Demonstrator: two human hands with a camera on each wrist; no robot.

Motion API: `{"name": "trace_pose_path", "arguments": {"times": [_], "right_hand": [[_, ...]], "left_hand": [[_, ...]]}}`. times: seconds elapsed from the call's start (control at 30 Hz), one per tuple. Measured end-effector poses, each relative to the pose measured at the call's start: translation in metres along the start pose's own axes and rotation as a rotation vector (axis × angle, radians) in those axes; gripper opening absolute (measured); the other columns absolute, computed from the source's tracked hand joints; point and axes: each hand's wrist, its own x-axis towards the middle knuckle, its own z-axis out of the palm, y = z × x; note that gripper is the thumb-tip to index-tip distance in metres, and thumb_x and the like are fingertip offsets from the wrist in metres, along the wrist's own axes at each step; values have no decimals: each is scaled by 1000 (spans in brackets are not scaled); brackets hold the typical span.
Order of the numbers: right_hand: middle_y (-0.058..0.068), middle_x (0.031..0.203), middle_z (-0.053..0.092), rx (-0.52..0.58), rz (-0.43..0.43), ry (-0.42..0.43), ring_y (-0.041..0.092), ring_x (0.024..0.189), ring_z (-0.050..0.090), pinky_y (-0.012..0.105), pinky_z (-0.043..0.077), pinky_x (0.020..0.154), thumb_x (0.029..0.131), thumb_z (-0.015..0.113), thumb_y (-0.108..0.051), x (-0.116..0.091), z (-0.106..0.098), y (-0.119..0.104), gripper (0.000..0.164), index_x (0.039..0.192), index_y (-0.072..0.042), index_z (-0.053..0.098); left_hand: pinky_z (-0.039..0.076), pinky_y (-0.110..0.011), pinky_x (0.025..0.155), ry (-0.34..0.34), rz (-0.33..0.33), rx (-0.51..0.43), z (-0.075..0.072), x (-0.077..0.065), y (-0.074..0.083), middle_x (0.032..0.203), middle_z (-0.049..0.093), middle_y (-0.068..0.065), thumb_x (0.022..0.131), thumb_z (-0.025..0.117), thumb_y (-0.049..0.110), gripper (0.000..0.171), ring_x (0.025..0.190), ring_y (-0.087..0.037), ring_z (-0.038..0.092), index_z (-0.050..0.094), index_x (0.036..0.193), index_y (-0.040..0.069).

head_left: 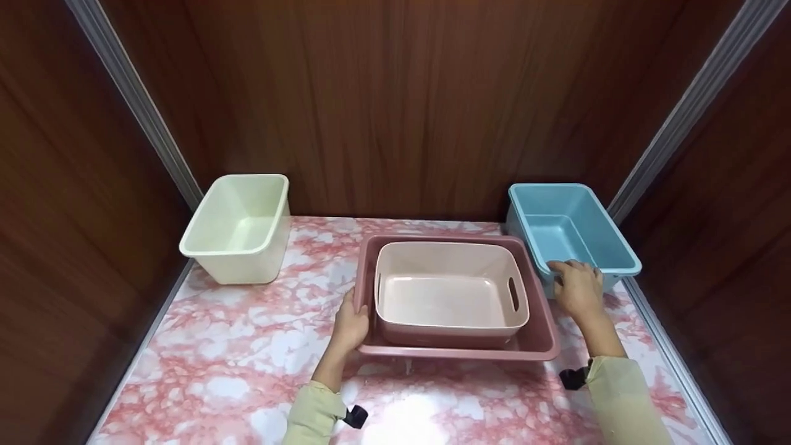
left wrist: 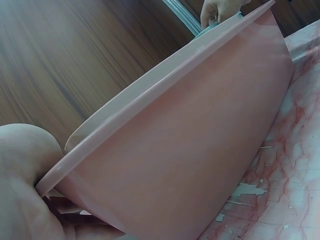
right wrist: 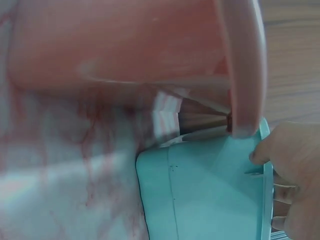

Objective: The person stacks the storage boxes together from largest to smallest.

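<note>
A dusty-pink basin (head_left: 457, 354) stands in the middle of the tabletop, with a pale pink basket (head_left: 448, 301) nested inside it. My left hand (head_left: 351, 324) grips the basin's left rim; in the left wrist view its fingers curl under the lip (left wrist: 150, 100). To the right is a light blue bin (head_left: 559, 232), open at the top. My right hand (head_left: 579, 290) holds that bin's near rim. The right wrist view shows the thumb (right wrist: 260, 150) against the bin's outer wall and the other fingers over the rim.
A cream bin (head_left: 238, 235) stands at the back left, apart from both hands. The tabletop (head_left: 235, 352) has a red-and-white marbled pattern. Dark wood-look panels (head_left: 401, 111) enclose the back and sides, with metal strips (head_left: 133, 93) at the corners.
</note>
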Motion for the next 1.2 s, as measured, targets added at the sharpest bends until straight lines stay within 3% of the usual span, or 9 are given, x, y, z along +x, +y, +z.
{"name": "trace_pose_path", "arguments": {"times": [0.23, 0.5, 0.77, 1.03, 1.2], "right_hand": [[25, 104, 64, 20, -20, 8, 49, 99, 52, 74, 24, 91, 77, 60, 7, -11, -4, -3, 34, 108, -2, 70], [27, 105, 63, 33, -15, -20, 51, 101, 51, 77, 21, 92, 77, 59, 7, -25, -14, -1, 35, 109, -1, 69], [26, 105, 64, 50, -21, -31, 51, 101, 52, 77, 21, 92, 76, 62, 8, -35, -22, -5, 36, 110, -2, 69], [25, 101, 66, 47, -63, -29, 52, 97, 54, 78, 22, 90, 76, 62, 9, -44, -24, -14, 34, 107, -2, 71], [24, 102, 66, 41, -45, -40, 52, 97, 55, 78, 23, 89, 76, 62, 8, -49, -26, -20, 33, 106, -2, 71]], "left_hand": [[45, -49, 93, -81, -81, 60, -7, 1, -1, 110, 63, -28, 94, 51, 6, 35, 105, -40, 59, 55, 123, -12], [51, -45, 85, -174, -161, -34, -9, 2, -5, 105, 65, -26, 95, 51, 13, 37, 97, -35, 63, 58, 119, -13], [47, -47, 90, -70, -150, 65, -14, 13, -4, 106, 65, -24, 93, 53, 14, 35, 100, -33, 60, 62, 117, -10], [48, -46, 87, -12, -158, 51, -19, 11, -5, 102, 66, -23, 91, 53, 12, 33, 95, -32, 61, 64, 114, -9], [49, -46, 84, 4, -177, 49, -19, 9, -7, 98, 67, -22, 91, 53, 14, 33, 91, -31, 61, 65, 111, -10]]}}
